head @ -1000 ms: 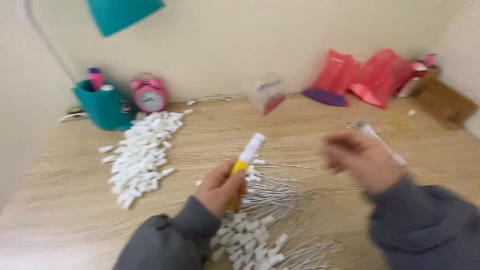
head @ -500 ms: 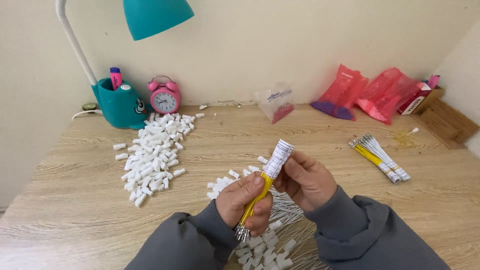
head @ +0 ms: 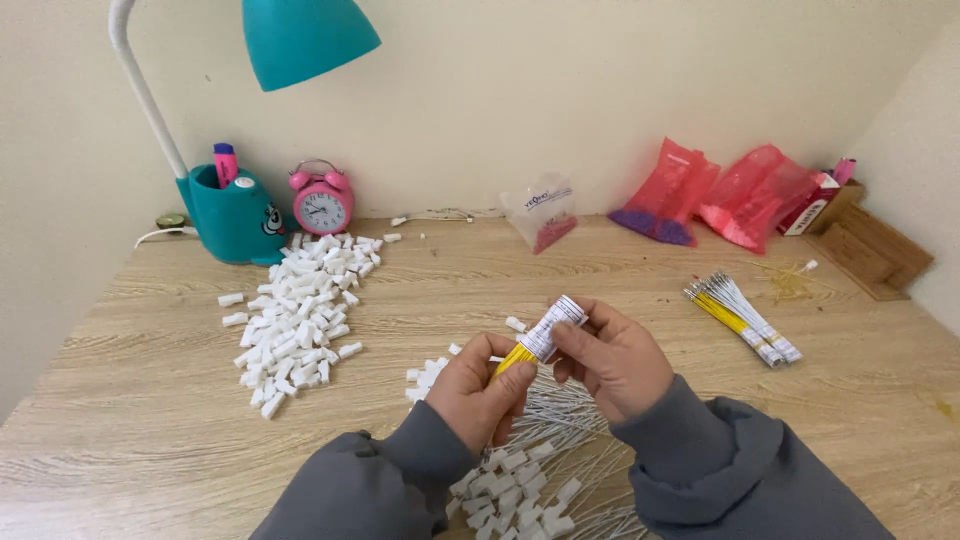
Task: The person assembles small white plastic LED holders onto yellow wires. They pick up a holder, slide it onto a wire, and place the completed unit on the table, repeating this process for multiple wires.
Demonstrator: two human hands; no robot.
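On the desk (head: 150, 420), the loose connector pile (head: 300, 315) lies at nine o'clock of the hands. The lamp base (head: 232, 218) and alarm clock (head: 322, 198) stand at eleven, bags (head: 720, 195) at one, and a wire bundle (head: 742, 318) at three.

Matt wood-grain table (head: 150, 400), glossy plastic lamp (head: 305, 35).

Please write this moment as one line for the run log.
left hand: holds yellow wire bundle | right hand: fingers on bundle's white wrapped end | desk: white pieces pile, second bundle
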